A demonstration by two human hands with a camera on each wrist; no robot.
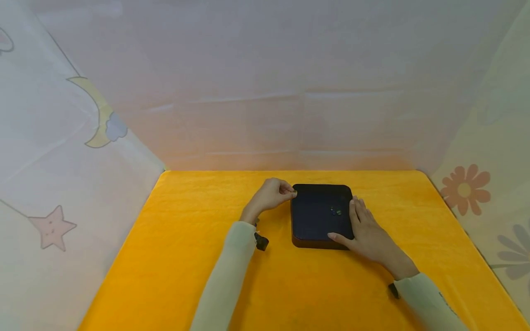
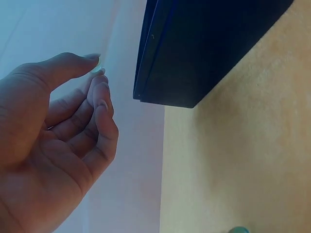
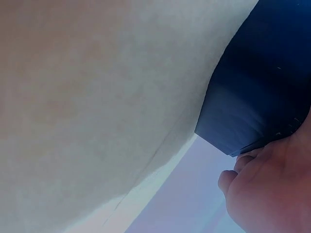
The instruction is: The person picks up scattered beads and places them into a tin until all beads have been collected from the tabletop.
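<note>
A square black tray (image 1: 319,225) with a raised rim lies on the yellow cloth. Several small, shiny, glassy marbles (image 1: 336,212) sit inside it, right of its middle. My left hand (image 1: 273,193) is at the tray's far left corner, pinching a small translucent greenish marble (image 2: 96,67) between thumb and fingertips. In the left wrist view the other fingers curve in loosely below it. Against the tray's right side rests my right hand (image 1: 368,232), fingers straight along the rim and thumb over the near edge. The right wrist view shows only part of this hand (image 3: 272,184) beside the tray's wall.
Yellow cloth (image 1: 174,248) covers the table around the tray. Pale printed sheets (image 1: 256,124) stand along the back and both sides. A green round thing (image 2: 239,229) shows at the bottom edge of the left wrist view.
</note>
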